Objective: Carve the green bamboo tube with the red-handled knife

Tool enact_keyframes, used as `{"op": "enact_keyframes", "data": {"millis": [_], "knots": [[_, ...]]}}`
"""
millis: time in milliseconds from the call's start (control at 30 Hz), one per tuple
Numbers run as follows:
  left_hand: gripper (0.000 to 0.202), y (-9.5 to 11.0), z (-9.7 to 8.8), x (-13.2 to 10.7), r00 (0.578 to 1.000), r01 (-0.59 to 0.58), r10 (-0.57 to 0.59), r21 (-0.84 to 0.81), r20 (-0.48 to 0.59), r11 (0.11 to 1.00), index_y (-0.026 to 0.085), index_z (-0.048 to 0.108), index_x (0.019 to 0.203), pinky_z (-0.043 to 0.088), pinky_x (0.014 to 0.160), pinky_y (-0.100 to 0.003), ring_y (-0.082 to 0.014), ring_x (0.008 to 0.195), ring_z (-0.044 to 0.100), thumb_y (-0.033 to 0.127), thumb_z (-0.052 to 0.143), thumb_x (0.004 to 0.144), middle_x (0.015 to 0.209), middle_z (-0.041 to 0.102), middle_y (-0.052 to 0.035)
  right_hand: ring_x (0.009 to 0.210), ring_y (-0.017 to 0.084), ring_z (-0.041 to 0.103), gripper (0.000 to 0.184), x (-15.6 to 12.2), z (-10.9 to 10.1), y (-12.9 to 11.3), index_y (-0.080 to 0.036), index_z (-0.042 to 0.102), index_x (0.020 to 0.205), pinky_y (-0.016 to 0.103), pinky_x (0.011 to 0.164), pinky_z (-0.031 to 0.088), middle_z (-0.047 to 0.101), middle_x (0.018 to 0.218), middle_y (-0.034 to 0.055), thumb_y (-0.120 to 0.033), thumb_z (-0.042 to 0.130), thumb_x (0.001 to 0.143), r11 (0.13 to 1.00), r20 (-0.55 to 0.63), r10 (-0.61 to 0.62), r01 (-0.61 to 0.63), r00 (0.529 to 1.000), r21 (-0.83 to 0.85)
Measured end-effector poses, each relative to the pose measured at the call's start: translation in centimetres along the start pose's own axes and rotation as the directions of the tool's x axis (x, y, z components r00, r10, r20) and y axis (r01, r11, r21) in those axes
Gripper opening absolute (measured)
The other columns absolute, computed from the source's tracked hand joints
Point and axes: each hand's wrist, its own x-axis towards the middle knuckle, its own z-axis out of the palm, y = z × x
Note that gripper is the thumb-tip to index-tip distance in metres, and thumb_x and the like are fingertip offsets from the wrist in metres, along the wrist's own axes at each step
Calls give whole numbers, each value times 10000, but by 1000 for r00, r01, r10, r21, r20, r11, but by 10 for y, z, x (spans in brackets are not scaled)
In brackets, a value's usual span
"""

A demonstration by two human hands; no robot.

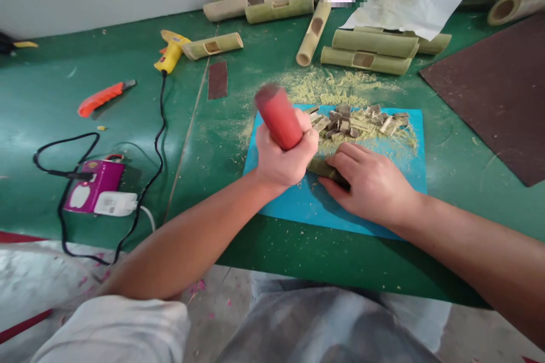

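Note:
My left hand [284,156] is closed around a tool with a thick red handle [280,117]. The handle's top is blurred, and its working end is hidden below my fist. Just to the right, my right hand [366,178] grips a short dark-green piece of bamboo [323,169], pressing it on a blue sheet [332,216]. The bamboo's far side is partly covered by my fingers. Behind both hands, cut bamboo chips [340,123] and pale shavings lie heaped on the sheet's back half.
Several notched bamboo tubes [279,9] lie along the back of the green table [140,57]. At left are a yellow glue gun [172,54], an orange utility knife [100,100] and a purple power strip [90,184] with cables. A brown sheet [502,96] covers the right.

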Motion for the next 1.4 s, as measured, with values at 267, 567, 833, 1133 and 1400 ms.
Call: {"op": "enact_keyframes", "data": {"millis": [267,567,833,1133,1400], "knots": [[394,3,2,4,995,76,-71,67,-74,995,200,579,661,490,589,-284,-106,568,555,377,725,982,625,594,20,788,235,608,151,1,-1,1,-143,691,881,354,683,467,670,843,107,-263,640,958,998,-33,-21,19,999,-52],[405,3,1,1,999,21,-18,94,-36,995,202,574,694,511,606,-301,-109,583,568,409,719,1011,647,588,21,808,238,590,168,-2,0,-2,-172,682,891,355,701,466,661,859,93,-296,631,992,997,4,0,0,1000,-82],[451,4,2,5,1000,-7,9,102,-17,995,207,526,690,472,565,-299,-100,544,523,460,701,1021,619,551,30,789,229,578,162,-1,-1,-3,-172,678,882,353,685,457,658,848,90,-277,624,993,996,-10,-12,11,1000,-86],[424,6,3,-2,1000,-7,7,5,29,1000,197,486,684,410,514,-274,-71,499,460,343,770,963,602,493,53,777,209,565,245,1,-3,2,-162,670,887,340,674,443,654,852,89,-309,549,1040,999,17,-18,17,1000,39],[439,7,4,2,995,80,-77,41,-68,996,208,563,678,489,575,-309,-109,553,534,458,740,992,625,571,25,809,232,592,172,0,-2,1,-177,671,890,354,700,464,664,867,96,-294,603,995,1000,13,9,-9,1000,-10]]}}
